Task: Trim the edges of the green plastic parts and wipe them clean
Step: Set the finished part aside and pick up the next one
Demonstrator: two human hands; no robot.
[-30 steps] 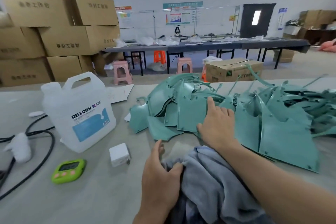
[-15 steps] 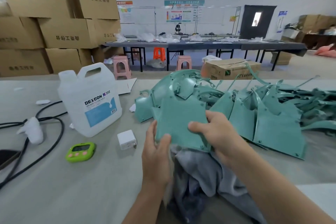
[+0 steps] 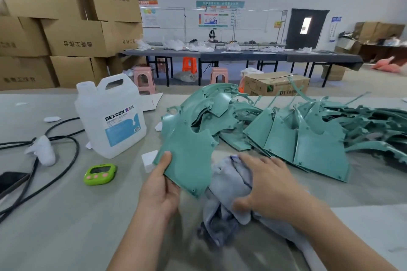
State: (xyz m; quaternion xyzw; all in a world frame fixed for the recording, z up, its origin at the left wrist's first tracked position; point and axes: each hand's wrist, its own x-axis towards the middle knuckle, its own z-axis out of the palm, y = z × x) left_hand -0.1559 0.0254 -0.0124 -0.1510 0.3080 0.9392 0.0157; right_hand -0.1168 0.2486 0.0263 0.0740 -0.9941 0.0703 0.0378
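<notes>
My left hand (image 3: pixel 161 189) grips the lower left edge of one flat green plastic part (image 3: pixel 189 158), thumb on its face, and holds it lifted over the table. My right hand (image 3: pixel 267 185) lies on a crumpled grey cloth (image 3: pixel 226 185) just right of that part, fingers spread over the fabric and thumb curled under a fold. A large heap of green plastic parts (image 3: pixel 293 132) covers the table behind and to the right.
A white DEXCON jug (image 3: pixel 110 116) stands at left, with a green timer (image 3: pixel 100 174), a small white block (image 3: pixel 148 159) and black cables (image 3: pixel 55 156) near it. A dark phone (image 3: pixel 11 179) lies at the far left edge. Cardboard boxes (image 3: pixel 66 33) stack behind.
My right hand let go of the green part and dropped onto the grey cloth. My left hand now holds the part alone, shifted slightly left and tilted.
</notes>
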